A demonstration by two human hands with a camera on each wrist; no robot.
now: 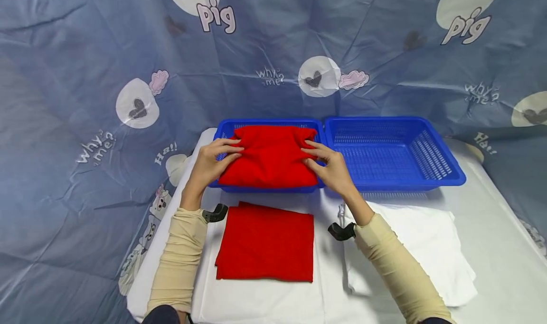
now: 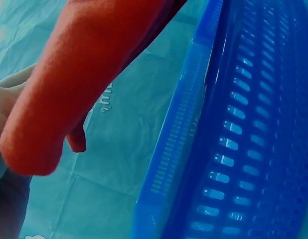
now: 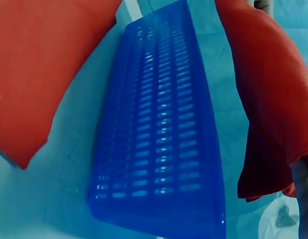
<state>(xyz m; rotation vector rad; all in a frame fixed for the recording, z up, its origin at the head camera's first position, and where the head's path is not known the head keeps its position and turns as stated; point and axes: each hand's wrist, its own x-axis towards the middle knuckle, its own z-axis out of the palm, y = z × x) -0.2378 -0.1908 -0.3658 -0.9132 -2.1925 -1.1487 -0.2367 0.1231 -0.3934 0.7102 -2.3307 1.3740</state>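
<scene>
Both hands hold a folded red cloth [image 1: 273,155] over the left blue basket [image 1: 273,189]. My left hand [image 1: 211,162] pinches its left edge between thumb and fingers, and my right hand [image 1: 332,168] pinches the right edge. In the left wrist view, the rounded fold of the red cloth [image 2: 84,79] hangs beside the blue basket [image 2: 194,149], apart from it. The right wrist view has the held red cloth [image 3: 271,89] above and beyond the basket's perforated wall [image 3: 159,124]. Most of the basket's inside is hidden by the cloth in the head view.
A second folded red cloth [image 1: 267,243] lies flat on the white table in front of the left basket. To its right lies a folded white cloth [image 1: 412,255]. An empty second blue basket [image 1: 397,186] stands right beside the first. A patterned blue-grey sheet [image 1: 273,39] hangs behind.
</scene>
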